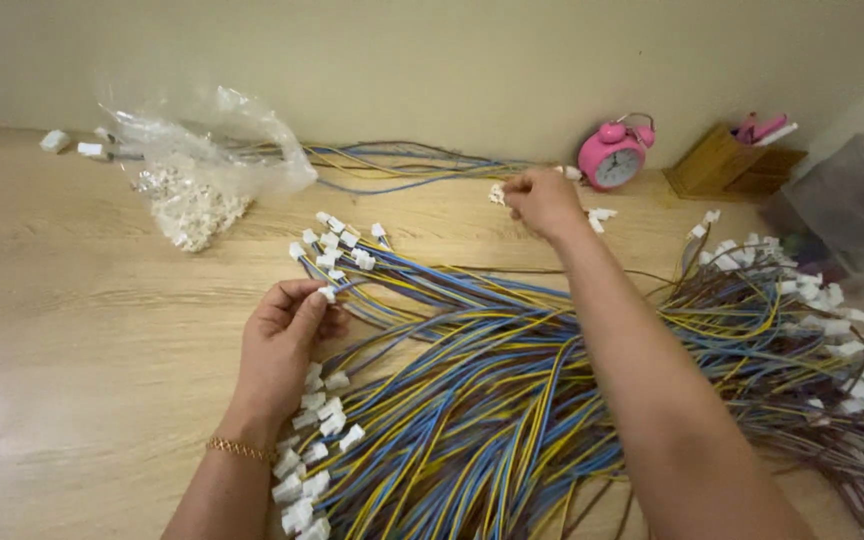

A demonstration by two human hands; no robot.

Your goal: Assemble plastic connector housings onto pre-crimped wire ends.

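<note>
My left hand (284,338) pinches a small white connector (327,294) at the end of a blue and yellow wire, at the near left of a big heap of wire harnesses (492,400). My right hand (544,200) reaches far across the table and grips another small white connector (497,193) near the back wires. More white connectors (337,240) fan out just beyond my left hand, and others (312,440) lie by my left wrist. A gold bracelet sits on that wrist.
A clear plastic bag (202,150) of loose white connectors lies at the back left. A pink alarm clock (614,157) and a wooden holder (722,165) stand by the wall. A brown wire bundle (802,330) fills the right, beside a clear container (852,210).
</note>
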